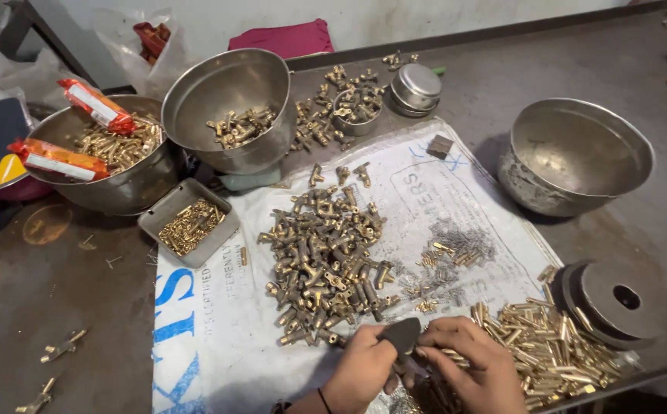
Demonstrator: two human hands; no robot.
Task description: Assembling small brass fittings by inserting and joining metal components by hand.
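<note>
Head view: the left hand and right hand each keep a clenched grip on a dark wedge-shaped tool at the bench's near edge. A slip could scatter the loose brass pins just beside them off the bench.
</note>
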